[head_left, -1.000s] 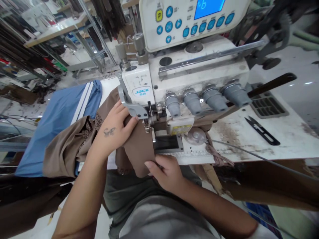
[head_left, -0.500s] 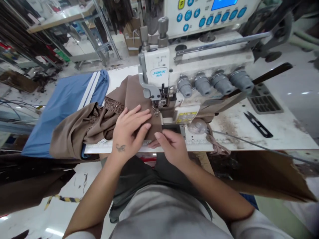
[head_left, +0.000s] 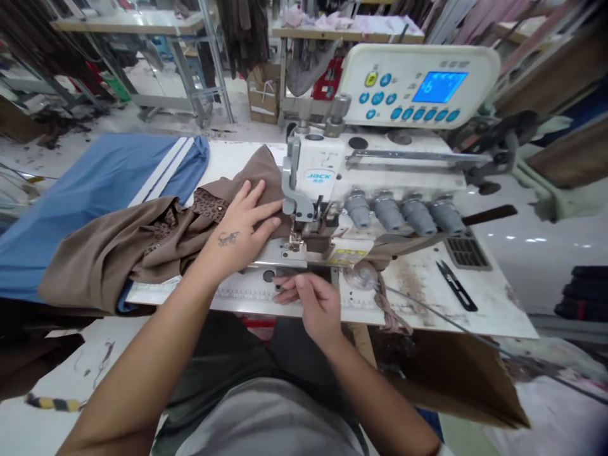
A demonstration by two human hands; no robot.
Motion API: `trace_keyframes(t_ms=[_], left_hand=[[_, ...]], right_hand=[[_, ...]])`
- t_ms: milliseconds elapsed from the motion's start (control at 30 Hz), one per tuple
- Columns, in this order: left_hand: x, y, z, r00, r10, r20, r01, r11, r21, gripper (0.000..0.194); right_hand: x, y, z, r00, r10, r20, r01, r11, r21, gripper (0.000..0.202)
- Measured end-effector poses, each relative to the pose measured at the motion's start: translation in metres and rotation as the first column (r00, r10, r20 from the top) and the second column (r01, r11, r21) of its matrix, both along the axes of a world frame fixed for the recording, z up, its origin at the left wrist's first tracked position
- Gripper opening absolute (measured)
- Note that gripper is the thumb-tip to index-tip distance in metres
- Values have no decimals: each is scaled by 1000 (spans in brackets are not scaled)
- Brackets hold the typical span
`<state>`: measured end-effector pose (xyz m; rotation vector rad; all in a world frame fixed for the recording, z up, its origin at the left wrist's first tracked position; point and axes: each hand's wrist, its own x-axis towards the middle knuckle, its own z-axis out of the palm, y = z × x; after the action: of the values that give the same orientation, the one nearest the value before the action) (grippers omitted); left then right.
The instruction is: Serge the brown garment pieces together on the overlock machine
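Note:
Brown cloth with leopard-print parts (head_left: 118, 244) lies bunched on the white sewing table, its far end reaching the presser foot (head_left: 295, 239) of the sewing machine (head_left: 318, 164). Flat on this cloth, fingers spread, rests my left hand (head_left: 244, 231), just left of the machine head. My right hand (head_left: 316, 301) is in front of the machine bed, over the table's ruler edge, its fingers loosely curled and apart with nothing between them. The brown cloth no longer reaches under my right hand.
Blue fabric with white stripes (head_left: 109, 183) lies at the left. Black thread snips (head_left: 456, 285) and a grey tray (head_left: 468, 251) are on the table's right. A control panel (head_left: 422, 82) stands above the machine, and a cardboard box (head_left: 465, 380) sits below the table.
The cloth's front edge has moved away from my right hand, which has let go of it. My left hand has shifted back with the cloth. The view has shifted, showing more of the panel.

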<state>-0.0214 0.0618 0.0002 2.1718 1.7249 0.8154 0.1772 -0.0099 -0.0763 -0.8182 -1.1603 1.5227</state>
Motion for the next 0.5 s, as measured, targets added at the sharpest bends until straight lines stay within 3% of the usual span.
trace_keyframes(t_ms=[167,267,333,400,433,467,500], left_hand=[[-26,26,9,979,184,83,-167,970,-177,48],[-23,8,1,944,287,160,-259,950,-176,50],[-9,-31,-19,883,378,277,-381,923,-47,43],[6,-89,-49,798,470,377,-530,845,71,35],[9,-120,-64,824,440,359,-487,872,48,31],[8,-151,-78,911,283,299,-280,959,-55,28],[2,-178,-88,959,142,243,-102,980,-171,29]], right_hand=[[1,3,-20,988,117,98,-117,993,-13,34],[1,5,-17,974,149,169,-156,987,27,34],[3,6,-14,963,151,224,-177,979,99,31],[6,6,-14,949,170,266,-232,948,219,30],[8,5,-15,943,177,281,-256,927,275,32],[10,5,-18,945,159,285,-247,919,307,32],[11,5,-22,956,109,272,-194,932,308,31]])
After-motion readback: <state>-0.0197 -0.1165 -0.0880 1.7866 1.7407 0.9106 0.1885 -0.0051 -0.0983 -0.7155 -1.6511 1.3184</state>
